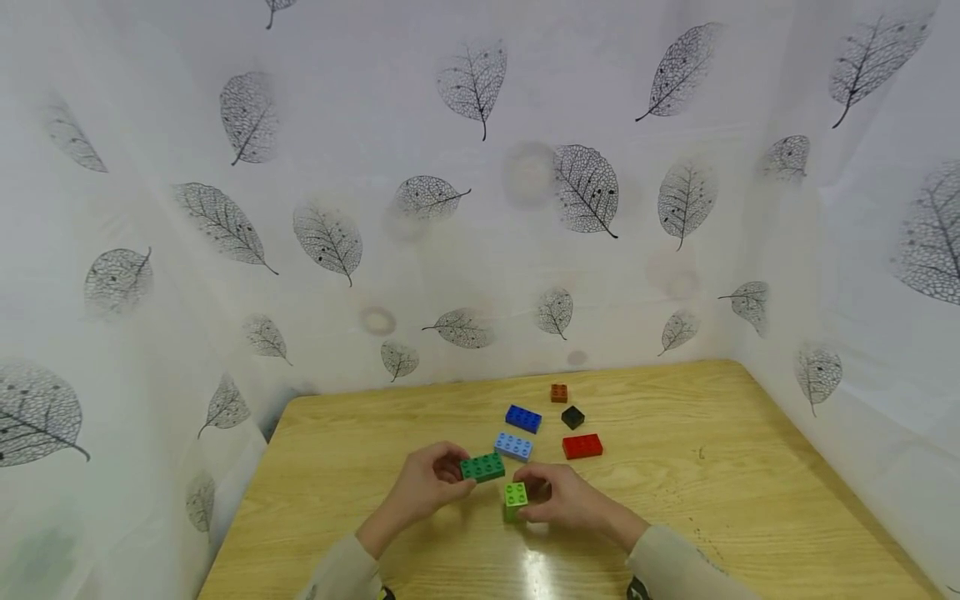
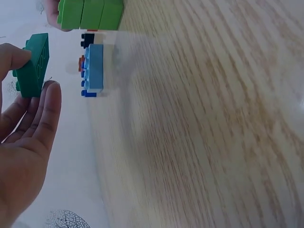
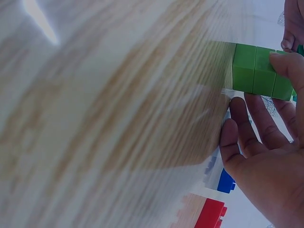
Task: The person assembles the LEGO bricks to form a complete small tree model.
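In the head view, my left hand (image 1: 423, 485) holds a dark green toy building brick (image 1: 482, 467) by its left end. The left wrist view shows this green brick (image 2: 32, 66) tilted and raised above the tabletop, pinched between thumb and fingers. Just to the right, my right hand (image 1: 567, 500) grips a stack of lime green bricks (image 1: 515, 500), upright on the table with its studs up. Three layers of that stack (image 3: 254, 70) show in the right wrist view, with the thumb on one side and fingers along the other.
Beyond the hands lie a light blue brick (image 1: 513, 447), a dark blue brick (image 1: 523, 418), a red brick (image 1: 582, 446), a small black brick (image 1: 573, 417) and a small orange-brown brick (image 1: 558, 392). The wooden table (image 1: 337, 450) is enclosed by leaf-patterned white curtains (image 1: 480, 250).
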{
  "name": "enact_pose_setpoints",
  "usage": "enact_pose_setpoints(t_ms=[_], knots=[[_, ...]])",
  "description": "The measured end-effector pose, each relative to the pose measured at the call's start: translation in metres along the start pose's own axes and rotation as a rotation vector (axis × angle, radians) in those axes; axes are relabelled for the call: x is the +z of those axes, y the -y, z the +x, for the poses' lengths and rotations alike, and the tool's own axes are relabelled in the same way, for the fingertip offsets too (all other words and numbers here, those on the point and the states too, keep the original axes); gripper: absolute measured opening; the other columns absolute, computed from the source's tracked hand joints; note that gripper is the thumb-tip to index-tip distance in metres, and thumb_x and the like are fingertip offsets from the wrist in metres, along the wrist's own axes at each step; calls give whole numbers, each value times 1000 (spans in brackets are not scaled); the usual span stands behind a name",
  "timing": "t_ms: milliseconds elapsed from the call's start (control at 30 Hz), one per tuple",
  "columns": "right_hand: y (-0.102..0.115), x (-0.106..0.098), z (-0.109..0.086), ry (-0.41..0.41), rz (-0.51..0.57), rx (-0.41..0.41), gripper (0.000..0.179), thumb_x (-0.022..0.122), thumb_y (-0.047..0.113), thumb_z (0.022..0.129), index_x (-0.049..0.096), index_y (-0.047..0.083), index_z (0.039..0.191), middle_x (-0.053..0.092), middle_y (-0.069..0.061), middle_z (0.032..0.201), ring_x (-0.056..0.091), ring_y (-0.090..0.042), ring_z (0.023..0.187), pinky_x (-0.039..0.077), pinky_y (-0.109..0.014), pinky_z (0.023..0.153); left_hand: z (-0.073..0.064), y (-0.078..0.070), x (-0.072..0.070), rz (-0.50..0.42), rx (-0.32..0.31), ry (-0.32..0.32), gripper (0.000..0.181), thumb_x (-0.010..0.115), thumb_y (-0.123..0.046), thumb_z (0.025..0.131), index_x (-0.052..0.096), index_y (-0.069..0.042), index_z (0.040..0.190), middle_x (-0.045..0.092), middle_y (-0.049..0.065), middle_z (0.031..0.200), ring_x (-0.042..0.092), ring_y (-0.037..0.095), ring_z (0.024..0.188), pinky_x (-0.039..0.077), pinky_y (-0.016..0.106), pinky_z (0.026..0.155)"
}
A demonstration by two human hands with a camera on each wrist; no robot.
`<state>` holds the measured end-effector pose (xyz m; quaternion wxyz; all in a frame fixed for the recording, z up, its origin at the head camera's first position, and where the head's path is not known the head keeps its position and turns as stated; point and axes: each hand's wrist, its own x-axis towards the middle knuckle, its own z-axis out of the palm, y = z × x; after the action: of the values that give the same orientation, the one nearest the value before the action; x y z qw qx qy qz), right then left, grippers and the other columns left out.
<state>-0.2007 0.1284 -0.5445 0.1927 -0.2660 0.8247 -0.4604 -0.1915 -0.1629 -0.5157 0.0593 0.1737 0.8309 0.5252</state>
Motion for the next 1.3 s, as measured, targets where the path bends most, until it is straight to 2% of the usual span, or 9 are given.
enact_pose_setpoints(t_ms=[233, 667, 1300], knots=[[1, 1, -1, -9, -4, -4, 37, 82, 29, 93, 69, 21, 127, 70, 7, 112, 64, -19, 104, 53, -25, 88, -5, -6, 6, -53, 34, 28, 34, 86, -9, 84, 70, -1, 114, 73, 13, 102, 67, 10, 86, 58, 21, 77], [-2, 1, -1, -11, -8, -5, 36, 81, 30, 93, 68, 21, 125, 70, 6, 112, 64, -16, 104, 53, -25, 88, -10, -1, 13, -42, 53, 93, 33, 86, -11, 85, 70, -3, 112, 72, 11, 102, 68, 8, 85, 59, 23, 78], [-1, 0, 0, -12, 9, -8, 30, 82, 27, 92, 68, 23, 118, 70, 6, 110, 64, -17, 103, 53, -27, 89, -8, -5, 12, -43, 23, 174, 28, 85, -9, 85, 70, -4, 108, 70, 7, 100, 66, 7, 82, 57, 21, 74]])
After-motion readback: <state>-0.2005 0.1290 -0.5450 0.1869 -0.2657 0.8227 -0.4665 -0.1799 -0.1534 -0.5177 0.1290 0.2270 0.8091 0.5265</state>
